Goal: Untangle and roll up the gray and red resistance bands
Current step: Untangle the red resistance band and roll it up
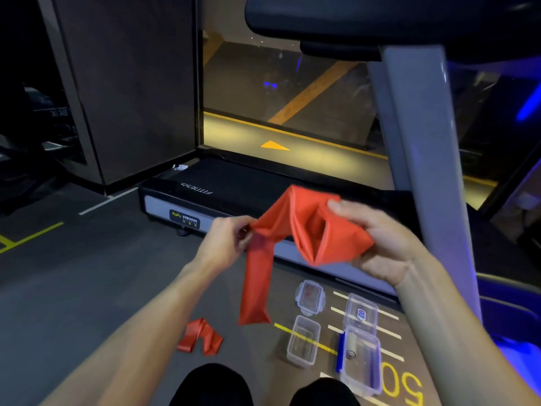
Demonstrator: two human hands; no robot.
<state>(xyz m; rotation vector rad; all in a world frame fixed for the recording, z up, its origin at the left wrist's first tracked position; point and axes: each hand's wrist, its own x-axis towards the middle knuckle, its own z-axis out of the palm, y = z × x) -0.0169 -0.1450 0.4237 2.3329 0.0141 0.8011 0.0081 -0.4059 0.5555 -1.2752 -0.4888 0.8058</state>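
A person's left hand (227,237), at the centre of the frame, pinches one gathered edge of a red resistance band (295,230) between curled fingers and thumb, while the right hand (377,238), to the right of centre, grips the band's bunched far side with thumb on top and fingers curled beneath. The band spans the gap between the two hands in loose folds, peaking above them, and a long tail hangs down from the left hand's pinch toward the lower middle of the frame, its end clear of the floor. A second red band (200,336) lies crumpled on the gray floor (87,273) at lower centre-left, well apart from both hands. Below the right hand, at lower right, sit clear plastic containers: a small lid (310,297) nearest the hanging tail, an open tub (303,341) just below it, and a larger open box (361,358) with its lid (361,313) raised, holding what looks like a rolled gray item (351,345), too blurred to name. A black treadmill deck (234,183) marked with white lettering stretches across the middle behind the hands, its gray upright (421,142) rising at right. Dark-clad knees (213,385) show at the bottom edge
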